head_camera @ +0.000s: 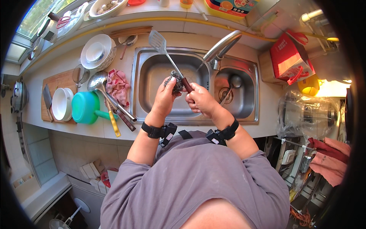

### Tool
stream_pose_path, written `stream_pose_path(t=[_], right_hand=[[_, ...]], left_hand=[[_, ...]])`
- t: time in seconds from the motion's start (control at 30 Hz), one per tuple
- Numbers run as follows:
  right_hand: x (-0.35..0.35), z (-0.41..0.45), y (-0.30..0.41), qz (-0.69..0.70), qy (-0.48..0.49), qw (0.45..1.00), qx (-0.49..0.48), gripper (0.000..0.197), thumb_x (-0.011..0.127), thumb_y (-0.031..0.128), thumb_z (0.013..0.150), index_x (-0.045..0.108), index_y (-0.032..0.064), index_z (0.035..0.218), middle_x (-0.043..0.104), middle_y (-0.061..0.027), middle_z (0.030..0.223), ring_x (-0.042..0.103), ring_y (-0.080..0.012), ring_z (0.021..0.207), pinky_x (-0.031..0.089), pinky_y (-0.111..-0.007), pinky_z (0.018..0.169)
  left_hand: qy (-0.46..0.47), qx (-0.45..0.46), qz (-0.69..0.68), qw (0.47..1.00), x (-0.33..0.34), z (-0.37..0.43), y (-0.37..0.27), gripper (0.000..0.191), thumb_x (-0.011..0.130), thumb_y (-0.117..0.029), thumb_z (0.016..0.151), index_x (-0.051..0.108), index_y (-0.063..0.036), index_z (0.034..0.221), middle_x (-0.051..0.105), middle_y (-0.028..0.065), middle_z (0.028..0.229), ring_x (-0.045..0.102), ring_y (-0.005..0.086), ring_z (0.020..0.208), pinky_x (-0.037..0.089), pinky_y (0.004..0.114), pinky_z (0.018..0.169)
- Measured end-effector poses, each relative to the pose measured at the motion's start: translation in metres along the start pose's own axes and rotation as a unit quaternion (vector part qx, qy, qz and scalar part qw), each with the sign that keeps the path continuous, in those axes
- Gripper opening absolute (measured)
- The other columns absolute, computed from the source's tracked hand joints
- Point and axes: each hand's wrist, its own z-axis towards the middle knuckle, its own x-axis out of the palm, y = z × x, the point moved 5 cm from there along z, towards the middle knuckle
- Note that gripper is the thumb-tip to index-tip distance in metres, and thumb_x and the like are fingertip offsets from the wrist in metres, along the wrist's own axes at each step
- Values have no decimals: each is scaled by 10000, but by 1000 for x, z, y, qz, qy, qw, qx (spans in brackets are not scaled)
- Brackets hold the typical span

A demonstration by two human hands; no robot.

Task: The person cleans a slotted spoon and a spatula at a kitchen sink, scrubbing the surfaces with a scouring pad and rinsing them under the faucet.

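Note:
Over the large basin of a stainless steel double sink (pixel 148 94), my right hand (pixel 201 98) grips the dark brown handle of a slotted metal turner (pixel 158 42). Its slotted head points up and to the left, over the sink's back edge. My left hand (pixel 165 94) holds a grey wire scouring pad (pixel 176 82) against the turner's shaft near the handle. A chrome faucet (pixel 224 45) arches over the sink, with what looks like water at its spout. In the small basin lies a metal ladle (pixel 236 81) beside the drain.
Left of the sink are a pink cloth (pixel 117 86), a skimmer (pixel 97 81), a green dipper (pixel 85 107), white bowls (pixel 61 104) and stacked plates (pixel 85 58). A cleaver (pixel 47 96) lies on the wooden cutting board (pixel 54 80). A red bag (pixel 288 57) stands at the right.

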Motion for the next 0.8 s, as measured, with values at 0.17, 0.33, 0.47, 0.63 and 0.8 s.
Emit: stream_pose_path(t=[0.17, 0.33, 0.47, 0.63, 0.8], right_hand=[[-1, -2, -8, -59, 8, 997, -43, 278, 472, 347, 989, 474, 71, 1018, 381, 40, 613, 308, -49, 446, 269, -218, 399], [-3, -8, -9, -36, 68, 997, -6, 329, 417, 351, 1012, 527, 48, 945, 428, 24, 613, 360, -64, 442, 326, -218, 404], [-5, -4, -7, -95, 73, 993, -17, 313, 421, 306, 1010, 551, 21, 1006, 479, 16, 659, 436, -68, 491, 381, -205, 447], [-4, 14, -6, -157, 40, 986, -43, 245, 429, 236, 997, 556, 29, 1025, 509, 21, 723, 466, -61, 556, 397, -205, 479], [0, 28, -4, -232, -8, 967, -105, 218, 470, 218, 977, 583, 44, 910, 510, 22, 679, 453, -65, 562, 385, -230, 497]], left_hand=[[-19, 6, -107, 994, -17, 12, -13, 236, 493, -281, 975, 594, -91, 1073, 650, 61, 974, 616, 186, 869, 495, 330, 760], [-33, 15, -148, 988, -14, 30, -41, 231, 521, -287, 964, 582, -80, 1049, 636, 61, 943, 619, 221, 850, 513, 364, 755], [-61, 57, -92, 992, -20, 37, -48, 203, 614, -206, 923, 563, -41, 1031, 634, 72, 924, 632, 216, 786, 548, 342, 686], [-103, 100, -22, 989, -14, 29, -50, 181, 657, -155, 892, 577, -21, 985, 643, 73, 855, 641, 175, 703, 546, 287, 612], [-131, 138, 27, 981, 0, 19, -44, 144, 653, -134, 892, 594, -10, 935, 649, 63, 797, 631, 138, 649, 503, 248, 551]])
